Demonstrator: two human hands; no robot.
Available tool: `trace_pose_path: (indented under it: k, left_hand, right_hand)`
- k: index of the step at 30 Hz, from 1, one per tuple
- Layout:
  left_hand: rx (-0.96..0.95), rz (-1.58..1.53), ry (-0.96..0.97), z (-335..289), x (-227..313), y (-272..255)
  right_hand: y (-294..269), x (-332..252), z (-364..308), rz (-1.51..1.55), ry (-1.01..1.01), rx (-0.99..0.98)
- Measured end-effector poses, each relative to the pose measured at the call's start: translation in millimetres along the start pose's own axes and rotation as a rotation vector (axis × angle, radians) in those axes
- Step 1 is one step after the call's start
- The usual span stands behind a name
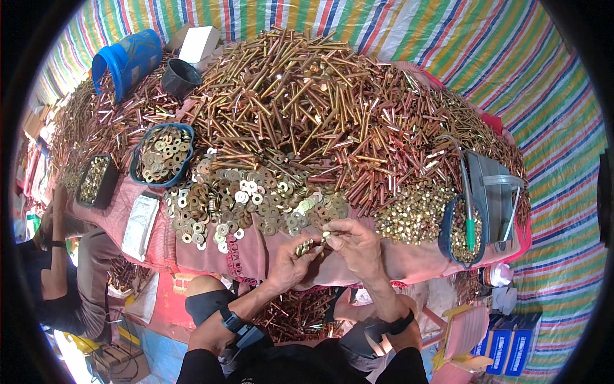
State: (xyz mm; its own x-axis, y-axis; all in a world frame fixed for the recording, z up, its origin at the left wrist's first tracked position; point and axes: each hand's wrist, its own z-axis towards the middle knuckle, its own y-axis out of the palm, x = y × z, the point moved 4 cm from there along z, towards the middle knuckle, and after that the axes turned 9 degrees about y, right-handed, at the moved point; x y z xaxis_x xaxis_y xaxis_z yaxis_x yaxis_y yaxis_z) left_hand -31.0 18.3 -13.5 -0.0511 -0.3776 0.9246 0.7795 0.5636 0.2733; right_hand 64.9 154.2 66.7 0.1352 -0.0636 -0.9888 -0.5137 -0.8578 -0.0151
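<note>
My left hand (289,265) is closed around several small brass-coloured pieces (304,247); whether they are washers or nuts I cannot tell. Fingertips of my right hand (359,251) pinch another small shiny piece (326,237) right beside them. Both hands meet over the near edge of the pink cloth (268,240). Just beyond lies a heap of flat washers (256,198). To the right of it is a heap of small brass-coloured nuts (409,217). Behind both rises a large mound of long golden bolts and reddish metal tubes (275,96).
A blue tub of washers (136,160), a dark tray (107,192) and a white packet (141,224) are at left. A tipped blue bucket (131,61) lies behind. A blue container (446,237) and grey scoop (492,185) stand right. Another person's arm (57,243) shows far left.
</note>
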Motion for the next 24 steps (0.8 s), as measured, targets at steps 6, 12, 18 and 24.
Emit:
trace_pose_path:
  k: [6,12,18,24]
  left_hand:
    - [-0.014,0.01,0.001,0,1,-1]
    - [-0.039,0.072,0.03,1,3,-2]
    - [-0.037,0.069,-0.006,0,3,-1]
    - [-0.012,0.044,-0.008,0,4,-1]
  right_hand:
    - [2,-24,-7,-0.341,-0.259,0.031]
    - [7,-41,-7,-0.499,-0.445,-0.005]
    - [6,-42,-6,-0.531,-0.515,-0.035]
    - [1,-25,-5,-0.369,-0.342,0.009]
